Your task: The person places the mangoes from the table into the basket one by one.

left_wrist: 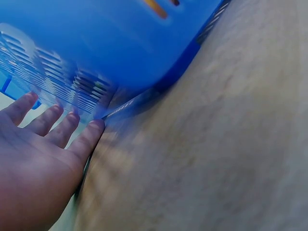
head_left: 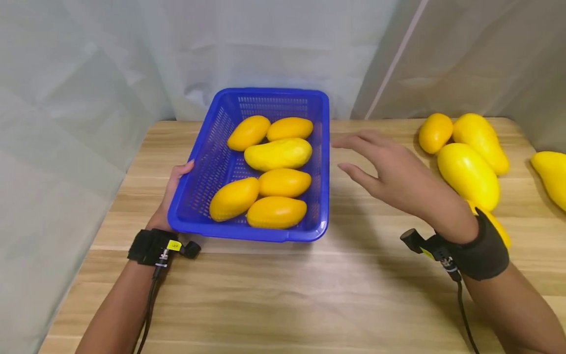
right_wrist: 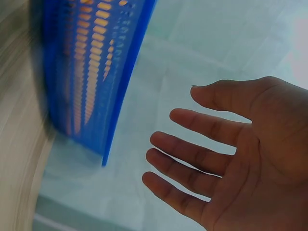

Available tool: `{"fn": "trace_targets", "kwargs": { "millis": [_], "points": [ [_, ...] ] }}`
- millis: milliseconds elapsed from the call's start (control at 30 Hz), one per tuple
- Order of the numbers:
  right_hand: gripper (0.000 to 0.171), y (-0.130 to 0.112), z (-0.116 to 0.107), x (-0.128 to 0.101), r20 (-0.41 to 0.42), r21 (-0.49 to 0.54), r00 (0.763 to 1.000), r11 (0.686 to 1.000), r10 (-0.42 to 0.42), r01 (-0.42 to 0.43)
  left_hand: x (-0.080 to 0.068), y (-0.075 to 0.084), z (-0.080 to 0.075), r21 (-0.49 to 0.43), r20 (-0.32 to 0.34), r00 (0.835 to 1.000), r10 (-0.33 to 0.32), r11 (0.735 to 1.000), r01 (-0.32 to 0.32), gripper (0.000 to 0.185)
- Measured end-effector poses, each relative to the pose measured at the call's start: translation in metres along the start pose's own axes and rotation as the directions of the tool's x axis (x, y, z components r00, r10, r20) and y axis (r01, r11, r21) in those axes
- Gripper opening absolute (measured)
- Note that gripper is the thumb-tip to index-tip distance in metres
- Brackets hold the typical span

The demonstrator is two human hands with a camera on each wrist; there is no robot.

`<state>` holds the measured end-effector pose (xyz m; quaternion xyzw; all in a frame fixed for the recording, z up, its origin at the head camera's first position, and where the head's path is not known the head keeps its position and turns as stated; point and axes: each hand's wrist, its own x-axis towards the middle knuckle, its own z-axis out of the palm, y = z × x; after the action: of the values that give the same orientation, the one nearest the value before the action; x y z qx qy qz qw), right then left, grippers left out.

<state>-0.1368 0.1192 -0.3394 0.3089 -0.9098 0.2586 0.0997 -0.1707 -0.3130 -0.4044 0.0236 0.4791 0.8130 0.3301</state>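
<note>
A blue slotted plastic basket [head_left: 322, 147] stands on the wooden table [head_left: 274, 295] and holds several yellow mangoes [head_left: 277, 153]. My left hand [head_left: 173, 187] lies against the basket's left wall, thumb on the rim; in the left wrist view its straight fingers [left_wrist: 62, 129] touch the basket [left_wrist: 110, 43] low on its side. My right hand [head_left: 389, 169] hovers with straight fingers, holding nothing, just right of the basket; the right wrist view shows its spread fingers [right_wrist: 192, 154] apart from the basket wall [right_wrist: 96, 67].
Several more loose mangoes [head_left: 467, 173] lie on the table at the right, behind my right wrist; one [head_left: 552, 174] sits at the right edge. Pale curtains [head_left: 88, 73] close off the back and left side.
</note>
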Motion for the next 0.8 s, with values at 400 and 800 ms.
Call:
{"fn": "trace_targets", "kwargs": {
  "millis": [400, 800],
  "points": [
    [0.056, 0.038, -0.014, -0.036, -0.039, -0.056, 0.989, 0.988, 0.142, -0.144, 0.001, 0.002, 0.000, 0.033, 0.015, 1.000, 0.011, 0.999, -0.012, 0.067],
    [0.069, 0.086, -0.030, -0.083, -0.053, -0.038, 0.846, 0.845, 0.531, -0.533, 0.001, 0.000, -0.003, 0.035, 0.028, 0.999, 0.032, 0.999, -0.033, 0.064]
  ]
}}
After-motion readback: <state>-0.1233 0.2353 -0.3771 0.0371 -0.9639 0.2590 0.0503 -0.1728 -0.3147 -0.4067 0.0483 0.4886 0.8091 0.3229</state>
